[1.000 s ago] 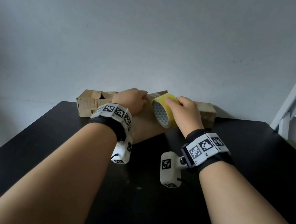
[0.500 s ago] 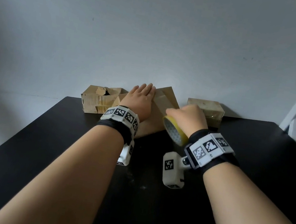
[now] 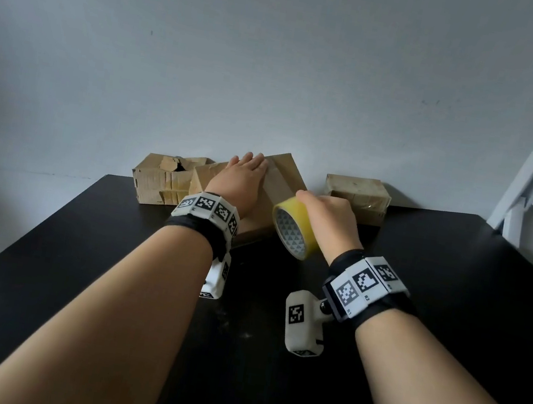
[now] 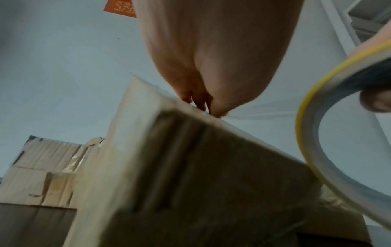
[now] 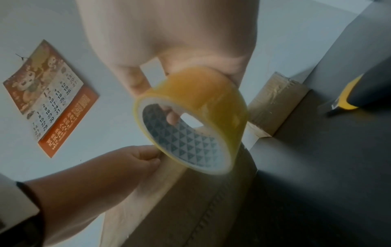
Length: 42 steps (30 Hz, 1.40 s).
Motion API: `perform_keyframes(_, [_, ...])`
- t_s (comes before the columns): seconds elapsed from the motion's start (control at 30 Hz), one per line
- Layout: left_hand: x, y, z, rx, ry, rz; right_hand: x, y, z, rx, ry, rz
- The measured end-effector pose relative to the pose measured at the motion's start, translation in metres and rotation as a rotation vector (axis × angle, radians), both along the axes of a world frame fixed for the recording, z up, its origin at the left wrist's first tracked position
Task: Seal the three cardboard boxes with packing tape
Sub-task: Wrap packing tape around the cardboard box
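While tape is being drawn off, the left hand (image 3: 242, 182) is lying flat, fingers straight, pinning the strip to the brown cardboard box (image 3: 282, 178) at twelve o'clock on the black table (image 3: 456, 264). At one o'clock the right hand (image 3: 331, 220), fingers curled, is gripping the yellow tape roll (image 3: 294, 226), probably tensioning it.

Home room, wall calendar (image 5: 50, 98), black table (image 3: 456, 264)
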<state>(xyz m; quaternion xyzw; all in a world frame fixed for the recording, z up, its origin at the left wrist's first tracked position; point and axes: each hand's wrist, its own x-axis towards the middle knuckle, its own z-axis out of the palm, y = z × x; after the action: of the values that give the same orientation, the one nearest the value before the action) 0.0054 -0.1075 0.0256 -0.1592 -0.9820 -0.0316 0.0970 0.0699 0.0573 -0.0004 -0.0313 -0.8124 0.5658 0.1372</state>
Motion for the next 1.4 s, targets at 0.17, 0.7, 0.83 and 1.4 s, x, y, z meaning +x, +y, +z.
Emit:
perform_keyframes(0.17, [-0.008, -0.001, -0.002, -0.061, -0.069, 0.01, -0.003, -0.003, -0.008, 0.114, -0.075, -0.002])
perform_keyframes(0.7, [-0.017, 0.008, -0.005, 0.069, -0.138, 0.074, -0.006, -0.003, -0.02, 0.244, -0.241, -0.003])
perform_keyframes(0.83, [-0.019, 0.003, -0.013, 0.22, -0.065, 0.019, -0.001, -0.013, -0.031, 0.261, -0.217, -0.042])
perform_keyframes(1.4, [0.016, -0.013, -0.006, -0.016, -0.342, -0.02, -0.006, -0.021, -0.023, 0.358, -0.216, -0.076])
